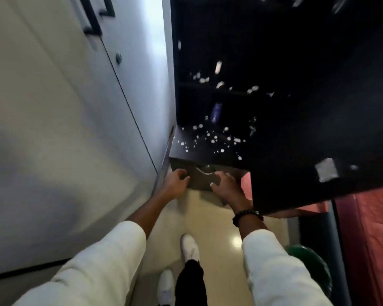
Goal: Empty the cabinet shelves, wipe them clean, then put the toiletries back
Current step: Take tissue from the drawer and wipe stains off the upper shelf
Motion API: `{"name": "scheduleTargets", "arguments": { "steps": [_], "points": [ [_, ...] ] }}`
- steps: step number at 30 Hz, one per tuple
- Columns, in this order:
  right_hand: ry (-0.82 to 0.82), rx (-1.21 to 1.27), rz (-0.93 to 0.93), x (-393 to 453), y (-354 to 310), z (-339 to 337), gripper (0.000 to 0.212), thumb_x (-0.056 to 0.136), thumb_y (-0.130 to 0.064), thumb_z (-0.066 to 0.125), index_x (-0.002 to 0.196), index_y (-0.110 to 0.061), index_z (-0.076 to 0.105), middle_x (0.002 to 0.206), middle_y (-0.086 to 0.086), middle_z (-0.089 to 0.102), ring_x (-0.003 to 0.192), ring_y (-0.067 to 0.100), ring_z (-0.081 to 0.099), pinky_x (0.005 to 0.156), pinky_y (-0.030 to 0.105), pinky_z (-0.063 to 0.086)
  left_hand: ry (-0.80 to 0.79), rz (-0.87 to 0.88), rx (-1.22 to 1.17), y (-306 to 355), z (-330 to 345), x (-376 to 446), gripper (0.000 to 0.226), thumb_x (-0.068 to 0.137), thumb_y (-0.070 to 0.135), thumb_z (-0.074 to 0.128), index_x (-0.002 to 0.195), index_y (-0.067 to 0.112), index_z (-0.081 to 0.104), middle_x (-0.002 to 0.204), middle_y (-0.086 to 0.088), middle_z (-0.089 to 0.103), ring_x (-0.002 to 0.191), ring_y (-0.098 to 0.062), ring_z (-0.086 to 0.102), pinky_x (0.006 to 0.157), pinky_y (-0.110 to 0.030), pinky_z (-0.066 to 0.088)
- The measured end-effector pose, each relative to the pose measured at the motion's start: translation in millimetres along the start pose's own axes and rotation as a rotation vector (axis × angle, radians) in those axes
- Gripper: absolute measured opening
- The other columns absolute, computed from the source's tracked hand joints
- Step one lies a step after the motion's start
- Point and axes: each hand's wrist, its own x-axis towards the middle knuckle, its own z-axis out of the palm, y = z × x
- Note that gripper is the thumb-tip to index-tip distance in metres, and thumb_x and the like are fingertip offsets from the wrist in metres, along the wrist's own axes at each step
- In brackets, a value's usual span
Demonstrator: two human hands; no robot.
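Observation:
The dark cabinet (pixel 296 129) fills the upper right, its inside nearly black and blurred, flecked with white spots. On a middle shelf stands a purple bottle (pixel 216 111), and higher up a small white item (pixel 218 67). At the cabinet's foot is a grey-brown drawer front (pixel 199 181) with a curved metal handle (pixel 205 170). My left hand (pixel 175 181) curls round the drawer's left edge. My right hand (pixel 227 187), a dark bracelet on its wrist, grips the drawer's right part just below the handle.
White wardrobe doors (pixel 64 129) with black handles (pixel 93 16) form a wall on the left. A cream tiled floor (pixel 219 217) runs between them and the cabinet, with my white shoes (pixel 189 246) on it. A green round object (pixel 312 268) and red cloth (pixel 374 228) lie right.

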Motion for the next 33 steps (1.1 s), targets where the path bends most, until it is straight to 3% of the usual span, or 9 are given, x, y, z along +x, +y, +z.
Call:
{"name": "scheduleTargets", "arguments": {
  "steps": [2, 6, 11, 15, 21, 27, 30, 33],
  "points": [
    [-0.025, -0.030, -0.024, 46.7, 9.9, 17.5, 0.057, 0.091, -0.024, 0.062, 0.143, -0.010, 0.044, 0.148, 0.016, 0.039, 0.137, 0.029, 0.036, 0.112, 0.032, 0.030, 0.004, -0.011, 0.100, -15.7, 11.3, 37.6, 0.045, 0.096, 0.031, 0.057, 0.137, 0.012, 0.052, 0.140, -0.010, 0.052, 0.127, -0.024, 0.051, 0.099, -0.027, 0.039],
    [-0.120, -0.176, -0.030, 135.6, 30.8, 56.2, 0.064, 0.089, -0.027, 0.059, 0.148, -0.018, 0.036, 0.155, 0.008, 0.032, 0.140, 0.027, 0.033, 0.113, 0.040, 0.032, -0.028, -0.045, 0.238, -38.5, 46.6, 113.4, 0.053, 0.095, 0.037, 0.056, 0.143, 0.018, 0.045, 0.144, -0.009, 0.046, 0.127, -0.025, 0.049, 0.105, -0.041, 0.044],
    [-0.187, -0.301, -0.041, 190.9, 49.5, 100.1, 0.057, 0.083, -0.020, 0.055, 0.139, -0.017, 0.043, 0.141, 0.011, 0.047, 0.124, 0.034, 0.052, 0.099, 0.044, 0.046, -0.086, -0.008, 0.290, -53.2, 87.0, 166.3, 0.056, 0.095, 0.033, 0.053, 0.147, 0.017, 0.038, 0.148, -0.008, 0.040, 0.129, -0.025, 0.045, 0.107, -0.040, 0.042],
    [-0.189, -0.343, -0.018, 205.9, 58.1, 122.7, 0.058, 0.087, -0.020, 0.055, 0.142, -0.015, 0.038, 0.142, 0.012, 0.046, 0.122, 0.034, 0.052, 0.093, 0.042, 0.048, -0.054, 0.018, 0.317, -63.9, 98.1, 182.9, 0.058, 0.095, 0.034, 0.055, 0.147, 0.017, 0.037, 0.148, -0.008, 0.040, 0.132, -0.026, 0.043, 0.108, -0.040, 0.040],
    [-0.204, -0.323, 0.033, 214.4, 52.8, 130.4, 0.045, 0.087, -0.019, 0.056, 0.131, -0.011, 0.048, 0.131, 0.014, 0.054, 0.116, 0.033, 0.056, 0.087, 0.036, 0.048, 0.008, 0.054, 0.273, -71.3, 94.2, 195.1, 0.047, 0.094, 0.028, 0.055, 0.138, 0.015, 0.048, 0.137, -0.008, 0.051, 0.122, -0.024, 0.050, 0.102, -0.042, 0.045],
    [-0.194, -0.265, 0.056, 167.4, 60.3, 148.6, 0.044, 0.085, -0.019, 0.059, 0.128, -0.012, 0.050, 0.133, 0.010, 0.052, 0.118, 0.031, 0.056, 0.088, 0.035, 0.048, 0.150, 0.297, 0.359, -91.3, 88.5, 163.9, 0.020, 0.093, 0.025, 0.053, 0.108, 0.018, 0.065, 0.101, 0.001, 0.065, 0.091, -0.014, 0.059, 0.081, -0.035, 0.051],
    [-0.250, -0.268, 0.065, 138.1, 65.5, 159.4, 0.047, 0.088, -0.026, 0.059, 0.132, -0.014, 0.047, 0.137, 0.008, 0.049, 0.121, 0.031, 0.054, 0.090, 0.038, 0.047, 0.197, 0.378, 0.380, -98.7, 86.4, 143.6, 0.020, 0.092, 0.026, 0.056, 0.111, 0.022, 0.062, 0.106, 0.002, 0.061, 0.095, -0.014, 0.054, 0.083, -0.032, 0.047],
    [-0.286, -0.266, 0.057, 111.9, 64.8, 165.0, 0.047, 0.091, -0.032, 0.057, 0.133, -0.016, 0.046, 0.136, 0.007, 0.052, 0.121, 0.031, 0.054, 0.091, 0.039, 0.047, 0.094, 0.280, 0.396, -101.4, 88.4, 132.8, 0.029, 0.096, 0.030, 0.052, 0.124, 0.023, 0.057, 0.120, 0.001, 0.056, 0.106, -0.016, 0.052, 0.091, -0.031, 0.041]
  ]
}}
